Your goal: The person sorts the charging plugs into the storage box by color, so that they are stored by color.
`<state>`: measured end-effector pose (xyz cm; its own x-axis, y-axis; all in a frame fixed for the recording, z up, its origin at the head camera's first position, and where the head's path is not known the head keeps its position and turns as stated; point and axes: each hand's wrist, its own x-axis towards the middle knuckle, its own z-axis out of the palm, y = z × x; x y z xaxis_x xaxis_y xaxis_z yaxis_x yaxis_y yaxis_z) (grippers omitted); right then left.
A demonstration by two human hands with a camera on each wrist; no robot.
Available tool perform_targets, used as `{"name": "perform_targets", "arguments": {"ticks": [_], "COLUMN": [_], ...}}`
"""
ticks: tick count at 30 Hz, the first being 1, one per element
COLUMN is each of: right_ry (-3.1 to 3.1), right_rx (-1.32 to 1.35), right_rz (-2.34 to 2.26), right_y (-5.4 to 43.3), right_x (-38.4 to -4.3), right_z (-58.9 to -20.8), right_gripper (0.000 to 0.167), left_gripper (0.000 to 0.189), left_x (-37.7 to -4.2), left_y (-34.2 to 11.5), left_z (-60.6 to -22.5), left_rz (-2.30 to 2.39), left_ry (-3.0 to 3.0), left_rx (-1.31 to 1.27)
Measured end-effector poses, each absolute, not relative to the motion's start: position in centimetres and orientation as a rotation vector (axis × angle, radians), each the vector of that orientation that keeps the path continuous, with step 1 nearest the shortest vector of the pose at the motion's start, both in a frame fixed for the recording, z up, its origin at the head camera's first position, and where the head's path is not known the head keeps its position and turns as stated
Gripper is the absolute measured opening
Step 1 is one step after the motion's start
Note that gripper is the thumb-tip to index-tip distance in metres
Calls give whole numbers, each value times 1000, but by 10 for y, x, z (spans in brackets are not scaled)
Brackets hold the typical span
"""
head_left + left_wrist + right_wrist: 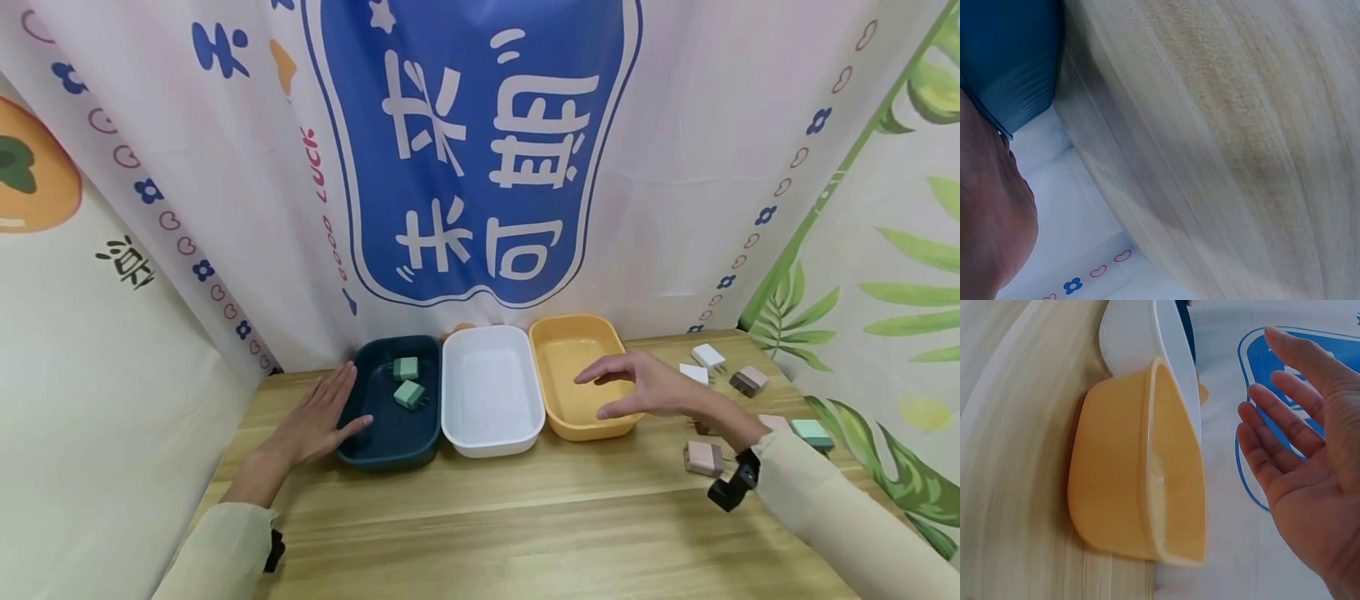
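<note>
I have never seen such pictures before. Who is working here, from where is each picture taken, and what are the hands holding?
No machine works here, only a person's bare hands. The wide picture comes from a camera on the head; the other two come from cameras worn on the wrists. On the wooden table stand a dark blue tray, a white tray and a yellow tray. Two green plugs lie in the dark one; more plugs lie to the right. The left hand rests at the dark tray's edge; the right hand is by the yellow tray. Neither holds anything.
</note>
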<state>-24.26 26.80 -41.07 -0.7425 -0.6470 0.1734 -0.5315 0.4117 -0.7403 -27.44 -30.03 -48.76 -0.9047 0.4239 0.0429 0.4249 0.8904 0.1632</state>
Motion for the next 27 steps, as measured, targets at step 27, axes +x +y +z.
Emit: {"name": "perform_targets", "arguments": {"ticks": [27], "right_ry": [2540], "right_rx": [-1024], "right_rz": [-1164], "right_y": [358], "right_x": [-205], "right_z": [-425], "right_gripper": [43], "left_gripper": [100], "left_x": [-276], "left_y": [-300], "left_z": [-485], "left_rz": [-244], "left_ry": [-3082], "left_rx": [-689]}}
